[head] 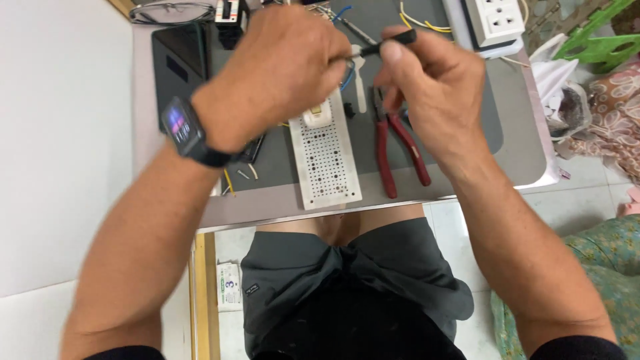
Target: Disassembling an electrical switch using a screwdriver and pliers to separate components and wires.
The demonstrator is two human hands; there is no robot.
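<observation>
My left hand (283, 67) is closed over a small part with wires, just above the top end of a white perforated board (325, 160) that lies on a dark grey mat (467, 127). What the fingers hold is mostly hidden. My right hand (433, 80) grips a thin black-handled tool (390, 43), its tip pointing left toward my left hand's fingers. A white clip-like piece (317, 115) sits on the board's top end. I wear a smartwatch (181, 127) on my left wrist.
Red-handled pliers (397, 150) lie right of the board. A white socket block (497, 20) is at the back right, with yellow wires (420, 23) beside it. Glasses (170, 12) and a black tablet-like slab (179, 60) lie back left. The table edge runs near my lap.
</observation>
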